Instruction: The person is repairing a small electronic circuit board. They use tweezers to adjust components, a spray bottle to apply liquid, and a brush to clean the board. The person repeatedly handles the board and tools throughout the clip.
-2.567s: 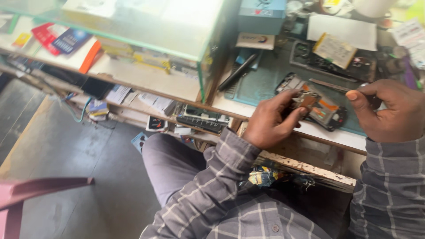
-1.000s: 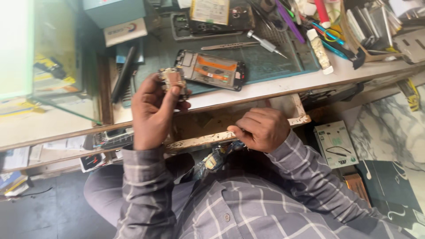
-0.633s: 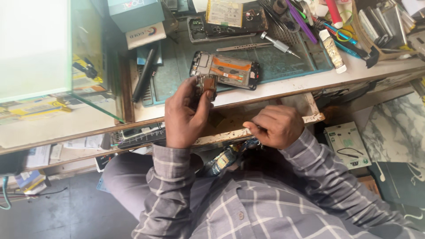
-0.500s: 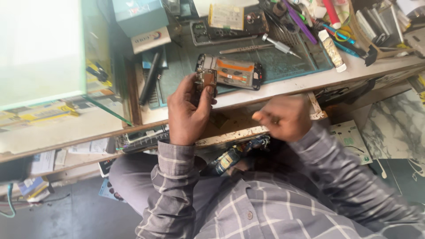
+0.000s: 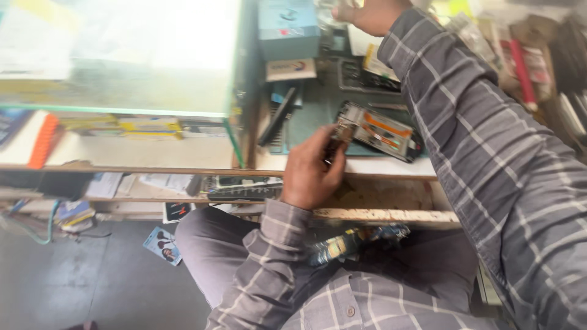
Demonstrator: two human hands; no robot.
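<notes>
The left hand [image 5: 313,174] is curled shut around a small part [image 5: 338,137], pinched between thumb and fingertips at the near edge of the table [image 5: 391,166]; the part is blurred and its kind cannot be told. Just right of that hand, almost touching the part, lies an opened phone [image 5: 382,131] with its insides up, orange strips showing, resting tilted on a green mat [image 5: 318,113]. The right hand [image 5: 367,13] is stretched far across the table to its back edge, well apart from the phone, with its grey checked sleeve [image 5: 489,153] crossing above the phone's right side; its fingers run out of view at the top, so whether it grips anything cannot be told. Left of the left hand a black comb-like tool [image 5: 276,119] lies on the mat. Behind it stand a blue box [image 5: 287,27] and a small white card [image 5: 291,69]. Farther left a glass case [image 5: 122,67] sits over shelves of packets. Below the table edge an open drawer [image 5: 379,198] shows, and under it a dark gadget [image 5: 348,241] lies in the person's lap.
</notes>
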